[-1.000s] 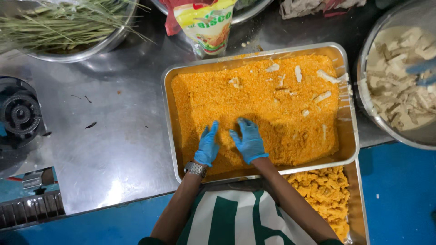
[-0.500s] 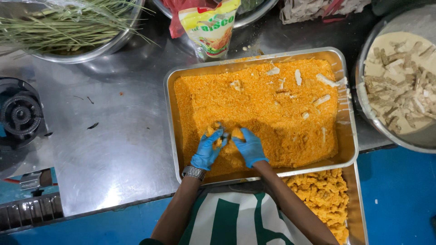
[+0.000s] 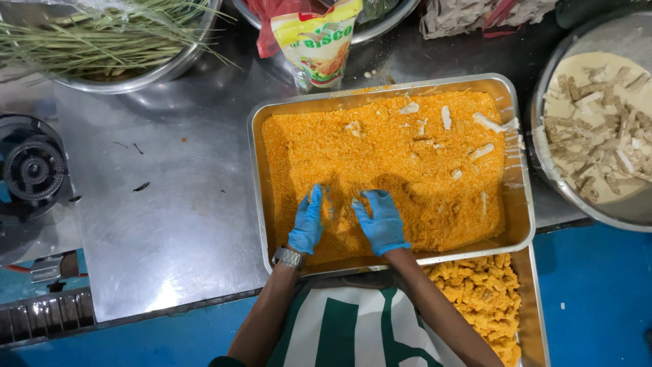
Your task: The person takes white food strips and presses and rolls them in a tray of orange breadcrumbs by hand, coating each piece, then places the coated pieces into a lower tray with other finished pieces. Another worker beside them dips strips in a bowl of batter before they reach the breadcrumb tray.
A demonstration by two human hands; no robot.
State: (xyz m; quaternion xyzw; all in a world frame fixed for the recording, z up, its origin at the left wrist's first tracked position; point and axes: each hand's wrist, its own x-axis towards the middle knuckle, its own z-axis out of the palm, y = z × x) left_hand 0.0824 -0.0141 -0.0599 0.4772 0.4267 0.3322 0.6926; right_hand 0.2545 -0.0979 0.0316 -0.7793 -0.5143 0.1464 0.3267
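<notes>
Steel table top (image 3: 183, 224), shiny, a few dark specks on it. Directly on it: metal tray (image 3: 255, 177) of orange crumbs, steel bowl (image 3: 146, 75) of green stalks, yellow pouch (image 3: 316, 44) upright, big bowl (image 3: 543, 183) of pale batter strips at right, gas burner (image 3: 30, 170) at left edge

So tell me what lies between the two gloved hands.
In the head view, only orange crumbs fill the narrow gap between the left hand and right hand; nothing else shows there.

so both hands (image 3: 346, 221) in the crumb tray (image 3: 257, 170), bowl of strips (image 3: 604, 136) to the right, grass bowl (image 3: 115, 41) back left, burner (image 3: 30, 170) far left
</notes>
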